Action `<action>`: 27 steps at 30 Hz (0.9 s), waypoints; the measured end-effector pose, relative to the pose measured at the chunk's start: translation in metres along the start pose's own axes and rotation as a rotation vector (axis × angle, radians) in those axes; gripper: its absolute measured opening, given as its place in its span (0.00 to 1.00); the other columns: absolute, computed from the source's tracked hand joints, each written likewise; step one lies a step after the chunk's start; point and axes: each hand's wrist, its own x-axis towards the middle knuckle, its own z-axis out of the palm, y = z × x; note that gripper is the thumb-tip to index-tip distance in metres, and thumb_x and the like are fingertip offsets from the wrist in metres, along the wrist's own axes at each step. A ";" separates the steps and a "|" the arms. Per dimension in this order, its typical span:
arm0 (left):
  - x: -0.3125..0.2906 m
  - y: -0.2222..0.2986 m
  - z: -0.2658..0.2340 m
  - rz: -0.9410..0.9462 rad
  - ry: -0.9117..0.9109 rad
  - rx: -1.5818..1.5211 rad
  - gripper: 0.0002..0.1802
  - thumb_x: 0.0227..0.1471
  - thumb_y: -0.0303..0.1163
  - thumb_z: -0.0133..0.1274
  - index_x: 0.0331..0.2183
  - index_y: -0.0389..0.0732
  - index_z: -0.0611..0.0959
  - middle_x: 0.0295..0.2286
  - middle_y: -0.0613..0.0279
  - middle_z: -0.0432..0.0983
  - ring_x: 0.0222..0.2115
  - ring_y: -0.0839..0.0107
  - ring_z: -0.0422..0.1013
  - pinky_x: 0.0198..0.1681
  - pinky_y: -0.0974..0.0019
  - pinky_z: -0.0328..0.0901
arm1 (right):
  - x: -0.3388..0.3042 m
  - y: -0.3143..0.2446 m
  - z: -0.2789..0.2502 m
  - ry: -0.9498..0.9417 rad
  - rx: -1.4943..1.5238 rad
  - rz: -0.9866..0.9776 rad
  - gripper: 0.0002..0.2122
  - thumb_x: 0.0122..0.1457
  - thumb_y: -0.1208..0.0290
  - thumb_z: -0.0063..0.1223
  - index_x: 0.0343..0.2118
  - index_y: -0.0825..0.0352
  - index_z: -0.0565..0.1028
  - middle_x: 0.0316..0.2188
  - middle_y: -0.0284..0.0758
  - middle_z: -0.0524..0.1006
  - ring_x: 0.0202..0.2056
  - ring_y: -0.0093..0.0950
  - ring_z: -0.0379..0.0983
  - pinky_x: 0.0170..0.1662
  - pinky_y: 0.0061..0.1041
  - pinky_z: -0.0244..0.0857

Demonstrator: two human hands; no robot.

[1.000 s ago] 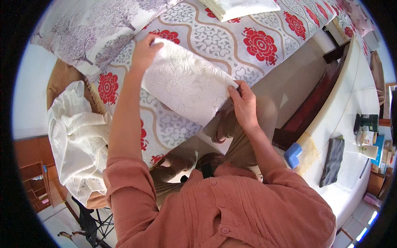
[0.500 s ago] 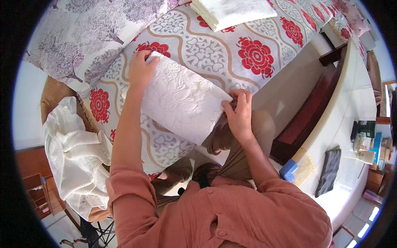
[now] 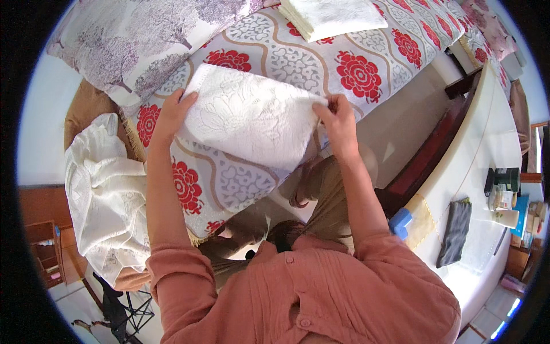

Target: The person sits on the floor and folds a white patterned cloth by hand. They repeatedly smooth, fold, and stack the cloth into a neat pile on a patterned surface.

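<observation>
A folded white cloth with a raised floral pattern spans the space between my hands, over the patterned sofa cover. My left hand grips its left edge, thumb on top and the other fingers partly hidden beneath. At the opposite end, my right hand pinches the upper right corner between thumb and fingers. The cloth's right side hangs slightly past the cover's near edge, close to my knee.
A stack of folded white cloths lies farther back on the red-flowered cover. A tree-print cushion rests at the upper left. Crumpled white fabric drapes over the brown armrest. On the right stands a pale-topped table holding a dark cloth.
The folded cloth has turned a little clockwise and its right end has risen. My left hand has slid down its left edge; my right hand has moved up with the corner.
</observation>
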 end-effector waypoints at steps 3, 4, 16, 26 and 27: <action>-0.004 -0.045 0.010 -0.095 0.035 -0.016 0.27 0.56 0.47 0.57 0.42 0.29 0.80 0.33 0.57 0.78 0.34 0.71 0.72 0.40 0.66 0.66 | 0.020 0.033 0.007 -0.035 0.004 0.035 0.18 0.57 0.70 0.60 0.46 0.76 0.72 0.32 0.39 0.79 0.33 0.24 0.74 0.37 0.26 0.69; -0.013 -0.051 0.008 -0.105 0.051 -0.026 0.26 0.56 0.47 0.57 0.42 0.29 0.80 0.32 0.58 0.78 0.33 0.71 0.71 0.39 0.65 0.65 | 0.019 0.021 0.013 -0.070 -0.029 0.049 0.20 0.58 0.69 0.60 0.49 0.76 0.71 0.32 0.38 0.79 0.34 0.24 0.74 0.37 0.25 0.69; -0.045 -0.028 0.000 -0.103 0.116 -0.629 0.16 0.60 0.37 0.55 0.44 0.35 0.80 0.37 0.64 0.79 0.37 0.76 0.74 0.43 0.70 0.66 | -0.007 -0.031 0.007 -0.407 0.272 0.107 0.22 0.56 0.72 0.57 0.53 0.76 0.70 0.43 0.39 0.77 0.42 0.27 0.72 0.47 0.27 0.67; 0.073 0.199 0.018 0.306 0.208 -0.808 0.20 0.60 0.37 0.56 0.49 0.35 0.76 0.43 0.61 0.76 0.44 0.72 0.72 0.47 0.65 0.66 | 0.268 -0.179 -0.078 -0.007 -0.050 -0.397 0.14 0.59 0.74 0.55 0.47 0.75 0.77 0.36 0.33 0.78 0.36 0.21 0.71 0.40 0.24 0.66; 0.087 0.217 0.031 0.357 0.185 -0.821 0.21 0.60 0.37 0.57 0.50 0.36 0.76 0.43 0.60 0.76 0.45 0.70 0.72 0.48 0.63 0.66 | 0.293 -0.185 -0.098 0.093 -0.202 -0.612 0.20 0.61 0.70 0.55 0.53 0.78 0.74 0.36 0.36 0.80 0.35 0.25 0.73 0.40 0.26 0.68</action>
